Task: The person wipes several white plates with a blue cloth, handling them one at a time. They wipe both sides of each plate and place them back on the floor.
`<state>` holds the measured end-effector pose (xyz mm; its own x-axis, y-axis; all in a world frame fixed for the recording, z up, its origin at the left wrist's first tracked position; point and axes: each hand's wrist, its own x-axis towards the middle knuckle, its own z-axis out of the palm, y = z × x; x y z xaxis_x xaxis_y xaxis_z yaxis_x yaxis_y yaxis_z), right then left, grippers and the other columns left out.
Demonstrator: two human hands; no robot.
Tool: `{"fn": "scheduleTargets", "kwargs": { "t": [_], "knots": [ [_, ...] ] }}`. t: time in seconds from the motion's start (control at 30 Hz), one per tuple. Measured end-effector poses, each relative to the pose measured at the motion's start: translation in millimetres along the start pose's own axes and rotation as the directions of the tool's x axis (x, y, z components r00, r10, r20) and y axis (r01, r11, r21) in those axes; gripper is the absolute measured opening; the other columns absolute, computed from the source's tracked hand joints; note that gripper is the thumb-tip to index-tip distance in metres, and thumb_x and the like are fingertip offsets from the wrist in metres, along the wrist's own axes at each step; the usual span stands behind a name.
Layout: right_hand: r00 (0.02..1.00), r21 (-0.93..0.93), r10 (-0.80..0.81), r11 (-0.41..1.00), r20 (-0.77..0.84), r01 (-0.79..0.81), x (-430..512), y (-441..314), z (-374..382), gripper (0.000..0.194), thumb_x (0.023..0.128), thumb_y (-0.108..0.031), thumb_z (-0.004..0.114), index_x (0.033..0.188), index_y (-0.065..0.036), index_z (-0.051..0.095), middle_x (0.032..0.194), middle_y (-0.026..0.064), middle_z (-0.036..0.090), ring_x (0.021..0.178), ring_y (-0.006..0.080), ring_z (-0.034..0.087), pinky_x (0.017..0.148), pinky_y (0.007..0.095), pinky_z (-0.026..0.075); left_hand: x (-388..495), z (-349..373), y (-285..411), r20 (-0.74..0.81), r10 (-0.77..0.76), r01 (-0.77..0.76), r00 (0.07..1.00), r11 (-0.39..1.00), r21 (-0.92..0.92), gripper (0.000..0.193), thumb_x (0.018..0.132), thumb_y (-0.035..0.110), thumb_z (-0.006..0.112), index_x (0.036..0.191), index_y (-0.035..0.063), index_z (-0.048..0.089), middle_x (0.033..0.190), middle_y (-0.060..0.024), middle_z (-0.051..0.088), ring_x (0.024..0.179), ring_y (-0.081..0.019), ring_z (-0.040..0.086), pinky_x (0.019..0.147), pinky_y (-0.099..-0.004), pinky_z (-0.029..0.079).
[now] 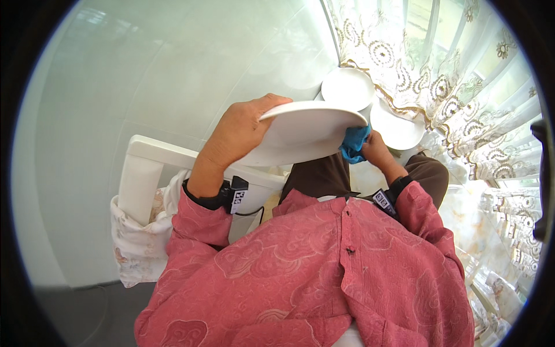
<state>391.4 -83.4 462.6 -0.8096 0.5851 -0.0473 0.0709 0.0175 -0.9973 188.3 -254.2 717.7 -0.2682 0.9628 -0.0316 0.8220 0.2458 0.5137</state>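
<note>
My left hand (240,128) grips the left rim of a large white plate (303,134), which is tilted up on edge above my lap. At the plate's right edge, my right hand (377,149) holds a crumpled blue cloth (355,143) against the rim. Some of my right fingers are hidden by the cloth. Beyond the held plate, near the curtain, lie a round white plate (347,89) and another white dish (396,128), close beside each other.
Sheer embroidered curtains (416,65) hang at the upper right. A white chair (141,186) with a pale patterned cloth (138,247) over it stands at the left, near a pale wall (164,65).
</note>
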Motion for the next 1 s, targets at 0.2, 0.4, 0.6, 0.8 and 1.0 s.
{"fn": "scheduleTargets", "kwargs": {
  "t": [0.2,0.4,0.6,0.8,1.0],
  "knots": [
    [0.989,0.105,0.139,0.986,-0.043,-0.133,1.5,28.0,-9.8,0.022,0.087,-0.01,0.065,0.107,-0.001,0.067,0.098,0.0032,0.069,0.087,0.0098,0.062,0.081,0.0279,0.051,-12.0,-0.5,-17.5,0.143,-0.089,0.117,0.986,0.972,-0.202,0.04,0.091,0.012,0.052,0.131,0.0101,0.053,0.113,-0.0132,0.063,0.103,-0.0225,0.058,0.093,-0.0325,0.044],
    [0.981,0.323,0.159,0.939,-0.111,-0.115,-2.7,62.7,-26.8,0.024,0.086,-0.01,0.065,0.108,0.0,0.067,0.099,0.0064,0.07,0.088,0.0145,0.065,0.082,0.0299,0.052,-27.9,38.4,-48.8,0.18,-0.158,0.19,0.971,0.967,-0.173,0.047,0.089,0.01,0.051,0.136,0.004,0.046,0.113,-0.0176,0.063,0.108,-0.0239,0.059,0.097,-0.0343,0.044],
    [0.931,0.297,0.168,0.953,-0.325,-0.068,3.1,69.7,-106.6,0.025,0.085,-0.009,0.064,0.107,0.002,0.065,0.095,0.0077,0.069,0.081,0.0162,0.066,0.075,0.0298,0.053,7.3,113.1,-60.8,0.299,-0.266,0.399,0.916,0.676,-0.62,0.045,0.09,0.014,0.051,0.127,-0.0105,0.048,0.107,-0.0219,0.064,0.094,-0.0267,0.066,0.072,-0.0386,0.057],
    [0.742,0.303,0.108,0.944,-0.661,0.133,-41.5,82.7,-193.0,0.031,0.086,-0.01,0.055,0.114,0.001,0.06,0.102,0.0069,0.066,0.087,0.017,0.064,0.077,0.028,0.052,53.3,169.5,-70.2,0.648,-0.211,0.603,0.732,-0.242,-0.76,0.06,0.082,0.006,0.046,0.139,-0.0069,0.031,0.123,-0.0283,0.055,0.102,-0.0475,0.062,0.066,-0.0384,0.063],
    [0.773,0.395,0.32,0.913,-0.549,-0.098,-68.7,123.7,-190.7,0.028,0.085,-0.024,0.066,0.103,-0.003,0.065,0.091,0.0035,0.067,0.079,0.0133,0.063,0.07,0.0278,0.051,134.0,215.4,-113.5,0.544,-0.293,0.46,0.786,-0.311,-0.832,0.055,0.085,0.003,0.039,0.136,-0.0124,0.028,0.13,-0.0323,0.047,0.108,-0.0548,0.056,0.075,-0.0377,0.063]
  ]
}}
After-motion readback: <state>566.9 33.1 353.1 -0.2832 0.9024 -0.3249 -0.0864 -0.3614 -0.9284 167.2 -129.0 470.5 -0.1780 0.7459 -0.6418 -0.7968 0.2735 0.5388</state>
